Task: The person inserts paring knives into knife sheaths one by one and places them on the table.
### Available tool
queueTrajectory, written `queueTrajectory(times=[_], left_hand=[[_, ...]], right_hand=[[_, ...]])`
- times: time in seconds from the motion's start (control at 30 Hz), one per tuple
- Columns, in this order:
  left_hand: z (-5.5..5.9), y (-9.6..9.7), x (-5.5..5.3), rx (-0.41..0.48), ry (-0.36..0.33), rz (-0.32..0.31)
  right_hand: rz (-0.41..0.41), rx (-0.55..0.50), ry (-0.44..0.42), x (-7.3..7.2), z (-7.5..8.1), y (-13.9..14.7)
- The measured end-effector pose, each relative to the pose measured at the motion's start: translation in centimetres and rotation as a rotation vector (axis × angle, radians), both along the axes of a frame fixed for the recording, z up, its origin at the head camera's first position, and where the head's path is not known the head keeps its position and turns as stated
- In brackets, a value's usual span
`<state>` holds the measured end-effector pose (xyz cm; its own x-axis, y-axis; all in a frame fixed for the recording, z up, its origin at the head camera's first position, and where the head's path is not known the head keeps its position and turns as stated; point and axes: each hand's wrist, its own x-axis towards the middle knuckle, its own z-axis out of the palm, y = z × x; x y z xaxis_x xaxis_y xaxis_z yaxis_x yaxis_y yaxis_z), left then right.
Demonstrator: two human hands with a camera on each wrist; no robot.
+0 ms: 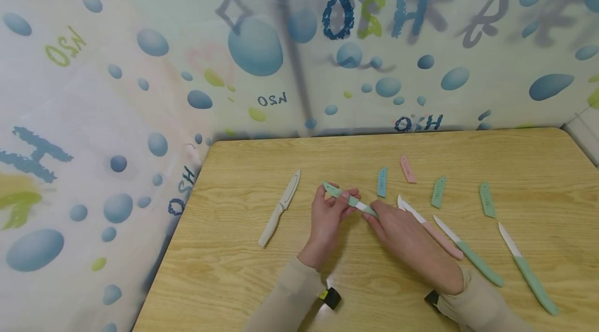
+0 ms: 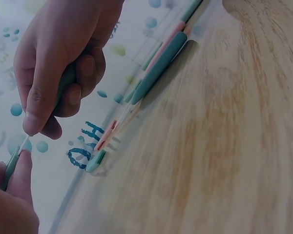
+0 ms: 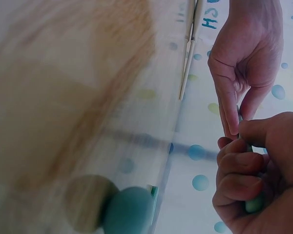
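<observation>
Over the middle of the table, my left hand (image 1: 326, 220) pinches a green blade sheath (image 1: 333, 190) between thumb and fingers. My right hand (image 1: 408, 241) grips the green handle (image 1: 370, 211) of a small knife, fingers wrapped round it in the right wrist view. A short stretch of the knife's white blade (image 1: 361, 206) shows between the hands, its front part hidden inside the sheath. Just right of my right hand lie a pink-handled knife (image 1: 442, 240) and a green-handled knife (image 1: 479, 263), both with bare white blades.
A cream knife (image 1: 273, 225) in its sheath lies at left. Behind the hands lie a blue sheath (image 1: 382, 182), a pink sheath (image 1: 407, 169) and two green sheaths (image 1: 438, 192). Another green-handled knife (image 1: 535, 284) lies at far right. A patterned curtain (image 1: 262, 108) borders the wooden table.
</observation>
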<state>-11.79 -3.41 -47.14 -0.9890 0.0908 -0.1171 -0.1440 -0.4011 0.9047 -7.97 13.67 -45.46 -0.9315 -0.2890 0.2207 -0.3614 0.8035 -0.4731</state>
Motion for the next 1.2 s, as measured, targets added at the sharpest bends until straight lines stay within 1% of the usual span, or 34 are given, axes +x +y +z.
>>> queueTrajectory(times=[0.47,0.63,0.77,0.97,1.2], left_hand=[[-0.1,0.3,0.3,-0.017,0.005,-0.012],[-0.2,0.5,0.4,-0.024,0.010,-0.021],[-0.2,0.7,0.3,-0.030,0.005,-0.012],[0.1,0.9,0.4,-0.048,0.015,-0.003],[0.2,1.1,0.5,-0.065,0.013,-0.021]], right_hand=[[0.002,0.000,-0.010,0.0,0.1,0.0],[0.011,0.000,0.000,0.1,0.1,0.1],[0.015,-0.001,0.009,0.2,0.1,0.1],[0.017,0.000,0.022,0.1,0.0,0.2],[0.018,-0.008,0.028,0.0,0.0,0.1]])
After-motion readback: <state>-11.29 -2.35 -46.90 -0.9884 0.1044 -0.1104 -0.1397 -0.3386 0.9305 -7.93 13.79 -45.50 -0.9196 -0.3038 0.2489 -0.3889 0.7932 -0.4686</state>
